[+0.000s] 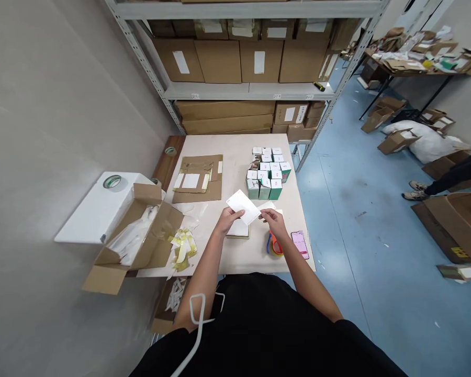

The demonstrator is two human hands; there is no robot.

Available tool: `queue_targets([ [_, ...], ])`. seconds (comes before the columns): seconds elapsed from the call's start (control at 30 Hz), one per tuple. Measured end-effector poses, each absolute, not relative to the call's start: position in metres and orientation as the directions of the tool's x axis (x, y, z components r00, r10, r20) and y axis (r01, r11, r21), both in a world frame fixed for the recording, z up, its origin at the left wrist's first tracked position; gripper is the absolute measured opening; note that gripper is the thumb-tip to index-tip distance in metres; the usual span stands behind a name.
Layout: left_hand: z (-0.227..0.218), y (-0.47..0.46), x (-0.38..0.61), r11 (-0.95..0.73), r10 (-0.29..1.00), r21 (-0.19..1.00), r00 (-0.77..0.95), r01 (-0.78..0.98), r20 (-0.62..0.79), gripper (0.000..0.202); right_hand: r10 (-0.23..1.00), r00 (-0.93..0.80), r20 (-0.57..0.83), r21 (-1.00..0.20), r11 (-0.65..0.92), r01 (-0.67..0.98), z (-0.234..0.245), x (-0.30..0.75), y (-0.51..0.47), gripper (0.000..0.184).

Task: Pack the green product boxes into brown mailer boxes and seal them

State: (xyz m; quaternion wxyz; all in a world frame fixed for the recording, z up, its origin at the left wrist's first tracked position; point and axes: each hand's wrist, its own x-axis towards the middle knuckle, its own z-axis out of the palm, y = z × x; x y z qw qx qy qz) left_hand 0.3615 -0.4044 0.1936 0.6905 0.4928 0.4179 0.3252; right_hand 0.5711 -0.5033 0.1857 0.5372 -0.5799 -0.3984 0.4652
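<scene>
My left hand point(228, 220) is closed on a white paper sheet point(243, 206), its thumb lying on top. At the sheet's right corner, my right hand point(273, 220) is closed in a pinch. The sheet is held tilted above the table; any print on it is too small to read. Underneath lies a stack of white paper point(238, 229), partly hidden by the sheet and my left hand. Just beyond my hands stand several small white and green boxes point(264, 180) in rows. Scissors with red handles point(275, 244) and a roll of tape rest below my right forearm, partly covered.
A phone point(300, 245) lies at the table's right edge. Flattened cardboard point(198, 178) and crumpled yellow-white strips point(183, 247) are on the left. An open carton point(141, 235) overhangs the table's left side. Shelving with cartons point(261, 60) stands behind. A person's legs point(451, 175) show far right.
</scene>
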Motion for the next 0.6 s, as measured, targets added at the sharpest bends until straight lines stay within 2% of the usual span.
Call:
queue_targets([
  [0.3,0.227,-0.407,0.352,0.244,0.841,0.969,0.489,0.041,-0.232,0.064,0.974,0.176,-0.142,-0.988,-0.129,-0.084,0.220,0.570,-0.511,0.020],
  [0.6,0.241,-0.413,0.356,0.230,0.834,0.972,0.504,0.051,-0.224,0.058,0.970,0.187,-0.156,-0.981,-0.129,-0.148,0.228,0.571,-0.518,0.014],
])
